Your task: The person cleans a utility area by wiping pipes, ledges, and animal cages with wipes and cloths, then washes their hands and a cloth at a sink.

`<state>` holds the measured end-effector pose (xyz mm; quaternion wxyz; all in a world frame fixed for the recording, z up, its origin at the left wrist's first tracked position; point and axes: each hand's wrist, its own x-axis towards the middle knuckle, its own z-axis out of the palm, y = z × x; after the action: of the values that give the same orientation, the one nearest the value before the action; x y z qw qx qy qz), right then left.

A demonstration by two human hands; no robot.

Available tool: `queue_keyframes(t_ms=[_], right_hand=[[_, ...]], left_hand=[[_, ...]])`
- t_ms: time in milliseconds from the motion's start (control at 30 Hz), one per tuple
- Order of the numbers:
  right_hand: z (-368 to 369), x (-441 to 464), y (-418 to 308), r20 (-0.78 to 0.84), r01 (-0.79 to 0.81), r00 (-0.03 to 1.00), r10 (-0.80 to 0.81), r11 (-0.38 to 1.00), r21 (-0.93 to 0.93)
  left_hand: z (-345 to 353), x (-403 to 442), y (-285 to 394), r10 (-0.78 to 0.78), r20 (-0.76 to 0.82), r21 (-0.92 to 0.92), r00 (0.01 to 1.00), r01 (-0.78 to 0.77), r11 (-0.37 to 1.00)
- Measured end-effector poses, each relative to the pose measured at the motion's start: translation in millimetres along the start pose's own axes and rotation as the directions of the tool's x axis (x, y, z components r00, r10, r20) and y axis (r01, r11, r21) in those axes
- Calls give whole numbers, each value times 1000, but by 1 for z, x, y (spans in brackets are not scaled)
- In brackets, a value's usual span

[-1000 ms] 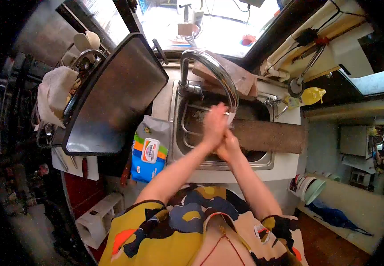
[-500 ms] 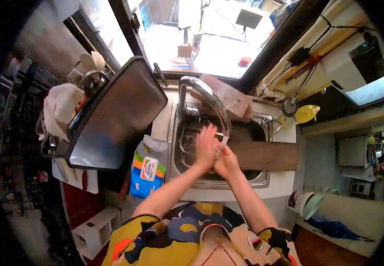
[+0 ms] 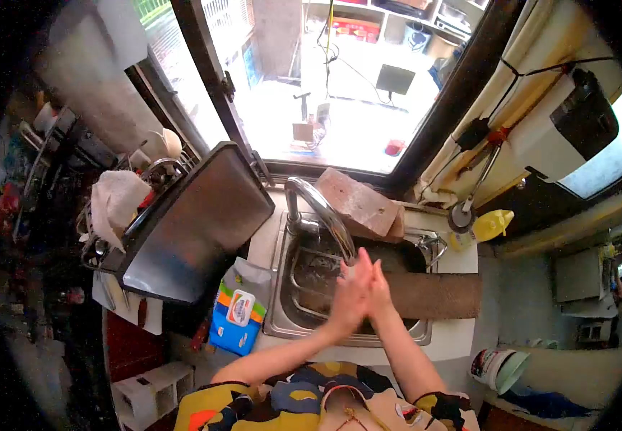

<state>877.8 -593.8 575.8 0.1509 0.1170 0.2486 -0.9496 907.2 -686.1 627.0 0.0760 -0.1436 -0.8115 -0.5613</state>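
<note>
Under the spout of the chrome faucet (image 3: 329,219), my left hand (image 3: 352,291) and my right hand (image 3: 380,289) are pressed against each other, palm to palm. Both are over the metal sink (image 3: 279,316). The fingers of each look extended, and no object shows between them. A brown board (image 3: 440,295) lies across the right part of the sink, just right of my right hand. Inside the basin on the left is a wire rack (image 3: 295,276).
Left of the sink lies a blue wipes pack (image 3: 236,334), beside a large dark tray (image 3: 196,230) leaning on a dish rack. Pinkish blocks (image 3: 358,203) sit behind the faucet. A yellow bottle (image 3: 493,225) stands at the right, and a white bucket (image 3: 489,368) sits lower right.
The view has tilted up, so the sink and hands sit lower in the frame. My hands were rubbing with the left further over; now they are pressed together beneath the spout.
</note>
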Motion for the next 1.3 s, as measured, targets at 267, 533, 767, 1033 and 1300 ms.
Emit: queue_keyframes(t_ms=[267, 533, 767, 1033, 1300], right_hand=[[8, -8, 13, -26, -228, 972, 235, 961, 159], [-17, 14, 22, -258, -154, 964, 69, 932, -327], [2, 13, 23, -338, -160, 941, 8, 892, -422], [16, 18, 21, -512, -198, 859, -24, 906, -374], [18, 16, 29, -395, -225, 919, 4, 828, -514]], left_hand=[[-6, 18, -61, 57, 150, 472, 987, -122, 873], [-53, 52, -74, 353, 173, 621, 920, -380, 686], [-81, 74, -117, 259, 381, 661, 888, -457, 595], [-103, 73, -118, 174, 422, 643, 890, -429, 635], [-120, 55, -101, 295, 247, 427, 923, -377, 822]])
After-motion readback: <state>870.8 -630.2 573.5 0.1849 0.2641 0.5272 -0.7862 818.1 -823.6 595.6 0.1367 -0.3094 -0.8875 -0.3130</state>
